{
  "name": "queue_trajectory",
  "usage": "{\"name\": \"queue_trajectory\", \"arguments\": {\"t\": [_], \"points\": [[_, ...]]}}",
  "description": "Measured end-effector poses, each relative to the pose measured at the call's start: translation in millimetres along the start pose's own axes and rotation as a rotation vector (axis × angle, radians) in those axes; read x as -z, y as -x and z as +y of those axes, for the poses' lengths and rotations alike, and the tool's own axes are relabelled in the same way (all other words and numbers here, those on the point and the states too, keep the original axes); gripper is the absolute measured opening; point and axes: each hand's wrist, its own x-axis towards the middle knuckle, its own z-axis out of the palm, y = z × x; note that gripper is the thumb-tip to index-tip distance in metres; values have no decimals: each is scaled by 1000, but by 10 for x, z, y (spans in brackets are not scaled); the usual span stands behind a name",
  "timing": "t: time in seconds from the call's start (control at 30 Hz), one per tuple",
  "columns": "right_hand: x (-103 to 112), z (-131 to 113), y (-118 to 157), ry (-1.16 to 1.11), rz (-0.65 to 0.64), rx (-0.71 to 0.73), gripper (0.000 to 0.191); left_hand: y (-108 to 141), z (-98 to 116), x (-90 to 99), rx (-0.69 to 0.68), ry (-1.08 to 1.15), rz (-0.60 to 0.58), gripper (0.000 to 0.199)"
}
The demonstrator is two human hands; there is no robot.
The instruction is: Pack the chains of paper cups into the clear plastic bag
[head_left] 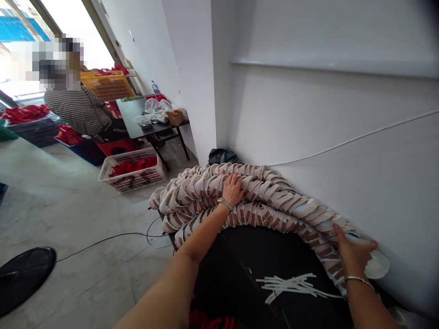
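Several long, curved rows of nested beige and brown pieces (270, 214) lie side by side on a black table (240, 256). The pieces overlap like stacked cups; their exact kind I cannot tell. My left hand (233, 189), with a watch on the wrist, rests on an upper row (195, 188), fingers stretched over it. At the right end, near the wall, my right hand (355, 251) is wrapped round the end of a row (318, 214), thumb on one side and fingers partly hidden. A pale rounded piece (379, 265) shows beyond it.
Thin white strips (288, 287) lie loose on the table. A dark bag (222, 156) sits behind the rows by the wall. Leftward are a white crate (133, 171) of red items, a small table (132, 116) and a seated person (80, 109). A cable (109, 237) crosses the floor.
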Motion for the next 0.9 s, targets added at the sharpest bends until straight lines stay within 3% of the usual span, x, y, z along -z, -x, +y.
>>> {"name": "queue_trajectory", "arguments": {"t": [0.17,0.5,0.63,0.73,0.83,0.9], "points": [[11,-6,-1,-1,-3,-13,149,62,-21,7,12,-40,-7,52],[32,-16,47,-25,0,-10,151,72,-20,49,-8,15,-89,58],[14,9,7,-17,7,-22,152,117,-109,164,-43,3,-68,61],[-10,45,-28,-22,12,-25,153,165,-241,304,13,-44,8,63],[-10,58,-34,-14,2,-18,152,171,-415,448,148,-106,3,83],[2,54,-31,5,-9,-32,152,130,-520,524,219,-142,-92,103]]}}
